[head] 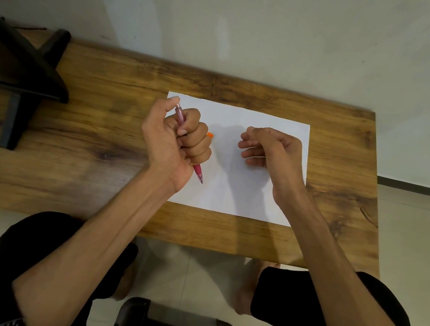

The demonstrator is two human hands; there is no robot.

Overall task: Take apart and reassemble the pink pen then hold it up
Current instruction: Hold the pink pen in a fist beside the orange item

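Your hands were apart over the white sheet (pixel 245 193): your left hand (pixel 175 139) was clenched in a full fist round the pink pen (pixel 198 173), and your right hand (pixel 269 150) hung near it at about three o'clock, its fingers loosely curled and holding nothing that I could see. The pen ran slantwise through the fist, its clicker end poking out by your thumb at roughly eleven o'clock and its writing tip pointing down toward five o'clock, just above the paper. It looked whole, so I judged that you were either about to open it or had just closed it; I could not tell which. The risk lay in that grip. With the barrel buried in your palm, the joint was hidden, and twisting it blind could have let a spring or refill jump out, off the paper and over the near edge of the bench (pixel 92 185) onto the floor. The tip could also have marked the sheet if your fist dropped. A small orange piece (pixel 210 134) showed just behind your knuckles at about two o'clock; I could not tell what it was, and a careless sweep of your left hand could have knocked it away.
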